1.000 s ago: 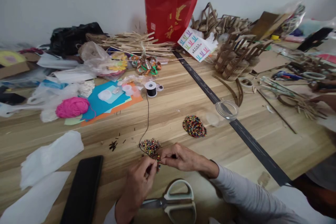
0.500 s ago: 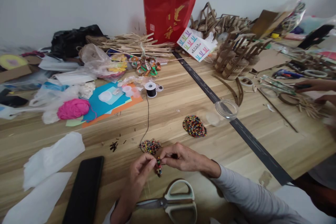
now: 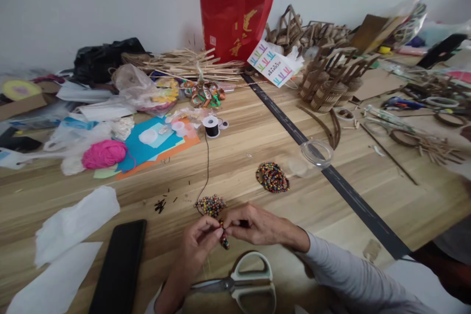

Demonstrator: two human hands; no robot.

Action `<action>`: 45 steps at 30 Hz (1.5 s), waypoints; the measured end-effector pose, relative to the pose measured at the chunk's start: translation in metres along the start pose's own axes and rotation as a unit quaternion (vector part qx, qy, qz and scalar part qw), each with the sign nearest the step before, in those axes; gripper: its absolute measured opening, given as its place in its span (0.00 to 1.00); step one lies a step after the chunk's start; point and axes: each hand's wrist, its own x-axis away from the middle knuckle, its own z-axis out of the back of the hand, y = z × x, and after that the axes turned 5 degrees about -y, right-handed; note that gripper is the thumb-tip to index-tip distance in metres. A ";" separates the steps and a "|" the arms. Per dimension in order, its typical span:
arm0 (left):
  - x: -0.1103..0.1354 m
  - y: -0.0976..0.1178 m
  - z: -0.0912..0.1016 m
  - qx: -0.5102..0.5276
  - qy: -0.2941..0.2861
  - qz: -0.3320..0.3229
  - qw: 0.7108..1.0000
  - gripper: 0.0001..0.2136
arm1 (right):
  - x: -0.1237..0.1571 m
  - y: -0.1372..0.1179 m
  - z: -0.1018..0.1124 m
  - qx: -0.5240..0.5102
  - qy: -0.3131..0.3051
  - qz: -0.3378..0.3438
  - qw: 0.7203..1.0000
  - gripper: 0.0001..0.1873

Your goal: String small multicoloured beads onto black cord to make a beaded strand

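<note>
Between my two hands hangs a short string of colourful beads (image 3: 224, 241). My left hand (image 3: 200, 240) pinches it from the left, thumb against forefinger. From the other side my right hand (image 3: 253, 224) closes its fingertips at the top of the beads; the exact grip there is too small to make out. Just beyond the fingers lies a heap of loose beads (image 3: 211, 204). A black cord (image 3: 208, 162) runs from a white spool (image 3: 211, 126) down to that heap. To the right rests a coiled beaded strand (image 3: 273, 177). Scissors (image 3: 235, 284) with pale handles lie below my hands.
A black phone (image 3: 119, 265) and white paper pieces (image 3: 77, 221) lie at left. Pink yarn (image 3: 104, 153) sits on coloured sheets. A clear tape roll (image 3: 317, 152) rests on a dark strip (image 3: 360, 206). Small woven baskets (image 3: 327, 91) and a red bag (image 3: 235, 14) stand behind.
My fingertips have drawn closer together over the bead string, which hangs slightly more to the right. A co-worker's hands at the right edge have mostly left view.
</note>
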 end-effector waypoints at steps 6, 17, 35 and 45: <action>0.001 -0.009 -0.001 -0.086 0.015 -0.051 0.995 0.03 | 0.000 -0.002 0.001 0.030 -0.025 0.016 0.999 0.06; 0.004 -0.014 -0.005 -0.178 0.061 -0.102 0.977 0.04 | -0.001 -0.004 0.001 0.014 -0.028 0.025 0.999 0.09; 0.010 0.002 0.008 -0.124 -0.043 -0.168 0.977 0.04 | 0.003 -0.012 0.006 -0.052 -0.013 0.081 0.995 0.06; 0.011 0.005 0.006 -0.081 -0.070 -0.081 0.991 0.03 | 0.000 -0.016 0.004 -0.045 0.041 0.052 0.997 0.08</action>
